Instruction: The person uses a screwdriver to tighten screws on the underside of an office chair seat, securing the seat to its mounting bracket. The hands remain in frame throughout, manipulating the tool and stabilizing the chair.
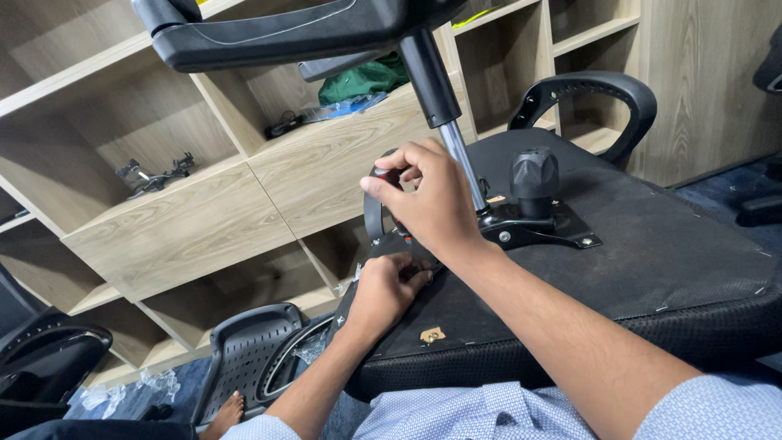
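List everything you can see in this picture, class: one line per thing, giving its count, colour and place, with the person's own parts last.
Upturned chair seat: one, black, centre right.
Metal mechanism plate: one, black, on the seat underside.
Knob: one, black, on the plate.
Gas lift column: one, black and silver, rising from the plate.
Far armrest: one, black, behind the seat.
Near armrest: one, black, at the seat's left edge.
Mesh chair back: one, black, on the floor.
Shelving: one unit, light wood, left.
Green cloth: one, on a shelf.
Left hand: at the seat edge.
Right hand: fingers on the near armrest.
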